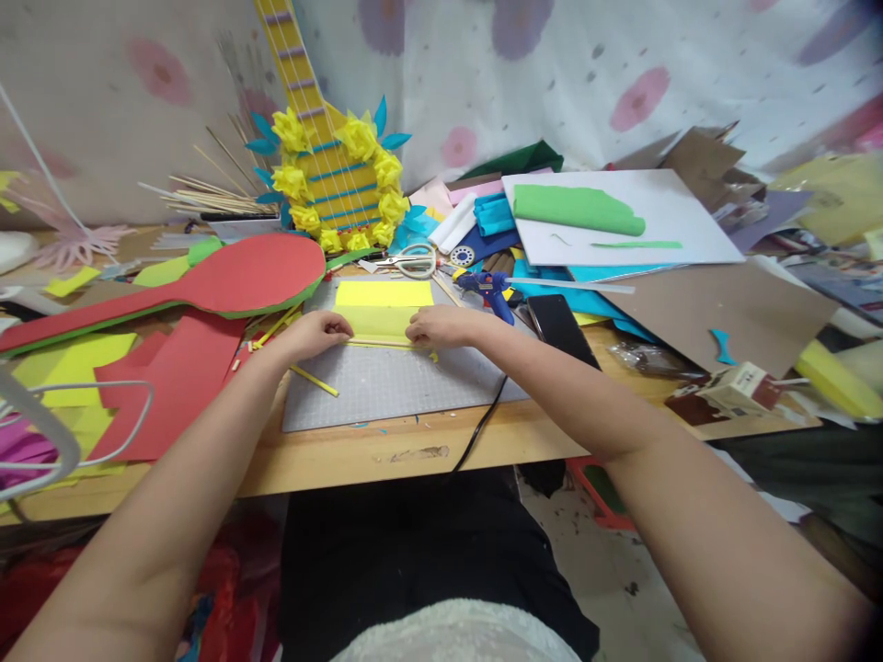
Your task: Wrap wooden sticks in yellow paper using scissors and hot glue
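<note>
A piece of yellow paper [381, 322] lies on the grey cutting mat [386, 395], with a thin pale stick [383, 344] along its near edge. My left hand [321, 333] is closed at the left end of that edge, fingertips pinching paper and stick. At the right end my right hand [440, 326] does the same, its fingers curled and partly hiding the grip. Just beyond is a brighter yellow sheet [384, 293]. A narrow yellow strip [315, 380] rests on the mat's left part.
Right of the mat are a blue glue gun [491, 292] and a phone [560, 326]. Scissors [414, 261] lie behind. A red guitar-shaped cutout [248, 274] is at left; a flower-trimmed yellow paper guitar [338, 179] leans at the back. A drink carton [741, 391] stands at right.
</note>
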`<state>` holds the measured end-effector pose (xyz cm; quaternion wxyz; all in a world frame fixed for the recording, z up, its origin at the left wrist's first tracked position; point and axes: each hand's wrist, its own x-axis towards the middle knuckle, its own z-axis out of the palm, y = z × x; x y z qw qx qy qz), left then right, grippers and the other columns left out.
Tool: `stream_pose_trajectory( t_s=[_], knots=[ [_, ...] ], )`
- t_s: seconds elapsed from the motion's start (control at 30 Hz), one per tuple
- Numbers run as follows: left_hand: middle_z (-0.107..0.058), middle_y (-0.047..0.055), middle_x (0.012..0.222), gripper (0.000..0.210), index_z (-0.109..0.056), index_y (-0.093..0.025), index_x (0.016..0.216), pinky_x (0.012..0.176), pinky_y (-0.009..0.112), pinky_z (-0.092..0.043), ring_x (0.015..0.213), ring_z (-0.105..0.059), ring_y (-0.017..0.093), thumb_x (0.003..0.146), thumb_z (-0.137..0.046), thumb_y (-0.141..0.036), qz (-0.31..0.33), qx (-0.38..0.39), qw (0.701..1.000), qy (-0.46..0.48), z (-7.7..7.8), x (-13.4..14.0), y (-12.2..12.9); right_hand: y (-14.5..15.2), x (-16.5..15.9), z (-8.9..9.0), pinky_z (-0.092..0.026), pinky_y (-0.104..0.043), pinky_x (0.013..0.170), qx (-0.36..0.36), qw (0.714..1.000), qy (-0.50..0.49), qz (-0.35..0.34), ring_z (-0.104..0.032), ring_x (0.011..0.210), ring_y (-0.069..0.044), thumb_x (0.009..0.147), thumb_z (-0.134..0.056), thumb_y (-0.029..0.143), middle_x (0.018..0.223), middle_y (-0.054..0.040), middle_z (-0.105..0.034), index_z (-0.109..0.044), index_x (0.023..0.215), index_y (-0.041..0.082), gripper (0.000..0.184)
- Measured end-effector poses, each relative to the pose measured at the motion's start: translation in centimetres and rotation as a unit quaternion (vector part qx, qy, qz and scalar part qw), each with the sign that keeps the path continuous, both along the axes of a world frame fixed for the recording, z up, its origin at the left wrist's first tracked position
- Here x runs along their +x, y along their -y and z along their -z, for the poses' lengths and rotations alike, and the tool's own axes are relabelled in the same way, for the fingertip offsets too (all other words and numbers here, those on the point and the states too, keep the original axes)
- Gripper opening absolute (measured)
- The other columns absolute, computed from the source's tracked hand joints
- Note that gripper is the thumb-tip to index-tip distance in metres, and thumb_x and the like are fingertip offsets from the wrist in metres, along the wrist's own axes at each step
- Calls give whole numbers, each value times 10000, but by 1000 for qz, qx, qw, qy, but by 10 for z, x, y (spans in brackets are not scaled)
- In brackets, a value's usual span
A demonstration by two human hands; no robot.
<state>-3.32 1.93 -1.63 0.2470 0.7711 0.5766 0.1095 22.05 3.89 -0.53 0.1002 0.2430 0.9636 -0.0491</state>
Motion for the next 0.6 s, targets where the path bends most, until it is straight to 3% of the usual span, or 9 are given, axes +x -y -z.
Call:
stream_pose_trajectory(
  t_s=[0.37, 0.5, 0.6],
  knots=[
    [-694, 23, 779, 179, -680, -214, 719, 672, 266, -441, 762, -606, 193, 642, -552, -312, -8, 9, 1000, -26, -4, 4, 3, 3, 0, 1, -294, -262, 635, -5, 1000, -11, 8, -491, 750, -158, 824, -447, 195, 815, -90, -619, -620, 793, 148, 182],
    [-694, 27, 794, 164, -678, -218, 696, 693, 270, -435, 768, -605, 194, 649, -540, -293, 12, 42, 997, -57, -4, 4, 2, 2, 12, 4, -325, -248, 686, -32, 994, -93, 54, -508, 788, -148, 822, -451, 179, 858, -78, -632, -634, 841, 143, 187],
    [-694, 22, 798, 169, -677, -226, 699, 700, 270, -433, 766, -604, 191, 658, -530, -300, 22, 52, 996, -65, -3, 3, 2, 4, 25, 9, -341, -244, 729, -21, 973, -192, 129, -527, 843, -148, 844, -417, 171, 920, -81, -643, -640, 904, 134, 234]
  ],
)
